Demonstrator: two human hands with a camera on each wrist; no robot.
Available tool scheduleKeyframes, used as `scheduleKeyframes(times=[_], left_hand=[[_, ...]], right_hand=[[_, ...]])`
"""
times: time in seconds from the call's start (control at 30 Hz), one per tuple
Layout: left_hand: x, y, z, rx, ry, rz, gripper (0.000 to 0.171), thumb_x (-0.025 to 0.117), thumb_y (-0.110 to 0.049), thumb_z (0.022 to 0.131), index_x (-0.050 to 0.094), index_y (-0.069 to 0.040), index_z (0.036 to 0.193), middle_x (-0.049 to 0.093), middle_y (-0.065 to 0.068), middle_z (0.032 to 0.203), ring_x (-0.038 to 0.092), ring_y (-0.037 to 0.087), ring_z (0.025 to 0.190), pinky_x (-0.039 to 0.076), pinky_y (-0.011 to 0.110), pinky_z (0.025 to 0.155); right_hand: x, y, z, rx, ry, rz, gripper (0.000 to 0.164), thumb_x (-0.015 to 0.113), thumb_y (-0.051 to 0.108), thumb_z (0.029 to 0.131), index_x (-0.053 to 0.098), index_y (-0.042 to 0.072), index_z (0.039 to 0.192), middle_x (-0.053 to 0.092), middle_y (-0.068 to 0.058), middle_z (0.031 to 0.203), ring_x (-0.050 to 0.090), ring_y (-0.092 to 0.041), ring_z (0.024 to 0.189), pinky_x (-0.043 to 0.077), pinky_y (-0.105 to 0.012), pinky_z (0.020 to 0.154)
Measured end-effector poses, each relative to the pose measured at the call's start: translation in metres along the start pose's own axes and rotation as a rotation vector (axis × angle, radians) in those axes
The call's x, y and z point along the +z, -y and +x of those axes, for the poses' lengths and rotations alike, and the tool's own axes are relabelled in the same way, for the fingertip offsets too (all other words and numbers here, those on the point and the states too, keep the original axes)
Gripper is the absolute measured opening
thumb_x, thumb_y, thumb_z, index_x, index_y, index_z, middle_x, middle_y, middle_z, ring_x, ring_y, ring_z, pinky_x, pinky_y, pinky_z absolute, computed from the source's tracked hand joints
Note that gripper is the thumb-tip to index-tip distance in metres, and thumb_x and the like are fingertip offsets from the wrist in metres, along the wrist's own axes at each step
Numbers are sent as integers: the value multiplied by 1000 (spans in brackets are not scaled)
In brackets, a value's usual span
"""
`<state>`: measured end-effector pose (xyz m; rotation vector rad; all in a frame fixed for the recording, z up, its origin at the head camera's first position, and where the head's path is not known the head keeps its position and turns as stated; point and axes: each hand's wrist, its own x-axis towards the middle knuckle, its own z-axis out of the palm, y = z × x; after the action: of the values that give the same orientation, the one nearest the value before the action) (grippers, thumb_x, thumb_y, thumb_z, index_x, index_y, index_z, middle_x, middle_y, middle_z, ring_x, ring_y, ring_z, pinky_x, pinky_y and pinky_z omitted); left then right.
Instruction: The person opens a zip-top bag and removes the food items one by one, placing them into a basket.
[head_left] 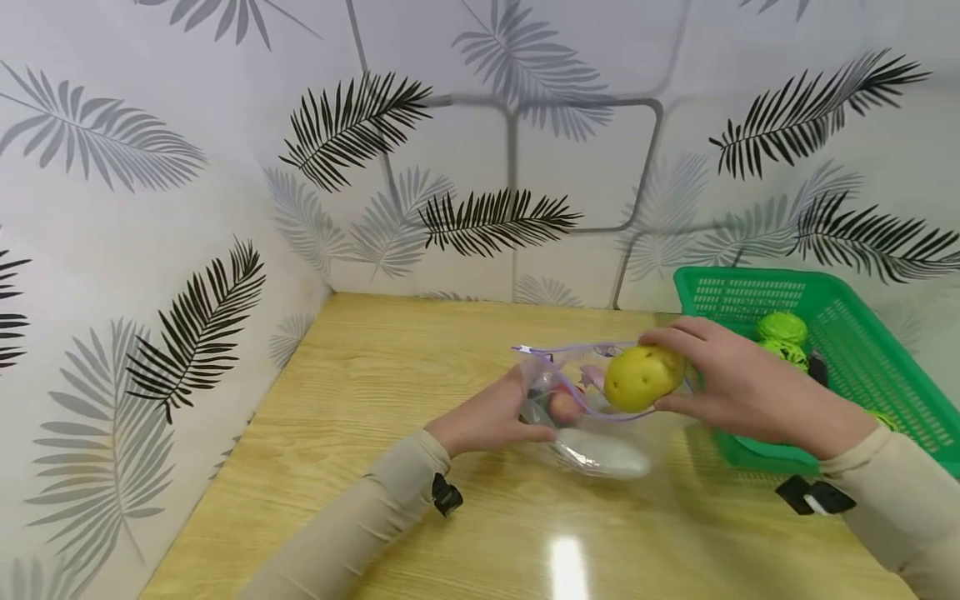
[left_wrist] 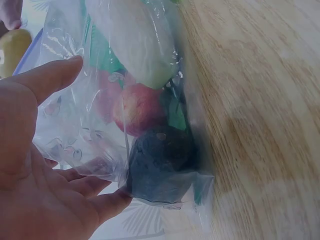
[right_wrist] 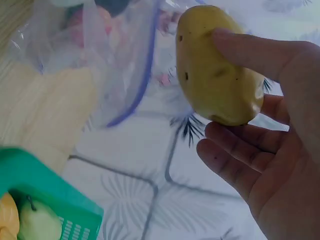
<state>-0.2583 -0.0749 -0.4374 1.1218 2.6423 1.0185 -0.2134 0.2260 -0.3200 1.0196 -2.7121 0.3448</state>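
Observation:
My right hand (head_left: pixel 738 387) grips a yellow potato (head_left: pixel 643 378) between thumb and fingers, at the mouth of a clear zip bag (right_wrist: pixel 120 95) with a purple seal. In the right wrist view the potato (right_wrist: pixel 215 65) shows small dark pits. My left hand (head_left: pixel 491 417) holds the bag's left side, thumb in front and fingers behind. Through the plastic in the left wrist view show a reddish round fruit (left_wrist: pixel 140 110), a dark round item (left_wrist: pixel 160 162) and a long whitish piece (left_wrist: pixel 137 40) with a pale green end. The bag rests on the wooden table.
A green perforated basket (head_left: pixel 892 333) stands at the right, holding bright yellow-green items (head_left: pixel 782 327) and a dark one. In the right wrist view a pale green pear-like fruit (right_wrist: pixel 40 222) sits in it. Leaf-patterned walls border the wooden table (head_left: pixel 360 367) at the back and left.

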Motion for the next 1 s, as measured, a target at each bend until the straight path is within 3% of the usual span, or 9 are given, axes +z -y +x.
scheduleKeyframes(times=[0.17,0.3,0.47,0.67,0.8,1.0], left_hand=[[2,-3,2,10,3,12,79,77,-38,78,28,-22,138,45,6,129,45,9,110,43,33,97],[3,-3,3,12,14,25,82,75,-38,80,26,-19,142,42,8,133,42,9,115,41,34,99],[1,-1,0,-23,20,50,87,74,-40,80,21,-16,145,39,11,138,39,13,120,39,37,102],[0,-4,-2,-43,26,48,86,74,-40,81,22,-17,146,39,11,138,39,14,120,39,38,101],[0,-4,-2,-60,31,52,86,73,-41,81,20,-17,145,41,12,135,40,14,120,40,38,101],[-1,-5,-3,-56,29,46,85,73,-40,82,19,-16,144,40,12,136,37,14,121,38,37,102]], right_hand=[[-23,-21,-22,102,-85,3,69,84,32,70,52,18,130,53,-3,119,48,-14,91,51,-42,67],[-27,-52,-36,203,-109,-68,71,84,31,70,52,9,130,54,-13,115,48,-21,82,47,-43,59],[-16,-94,-48,347,60,-141,75,76,42,77,48,-3,131,52,-31,118,52,-39,93,46,-55,65],[-2,-133,-64,455,274,-149,82,67,52,82,45,-10,130,56,-36,114,54,-46,92,47,-60,66],[7,-148,-70,452,337,-104,77,69,42,84,43,-14,129,61,-35,103,58,-43,85,49,-57,65],[12,-153,-70,389,331,-82,62,70,15,84,42,-14,131,66,-26,93,60,-33,77,51,-53,63]])
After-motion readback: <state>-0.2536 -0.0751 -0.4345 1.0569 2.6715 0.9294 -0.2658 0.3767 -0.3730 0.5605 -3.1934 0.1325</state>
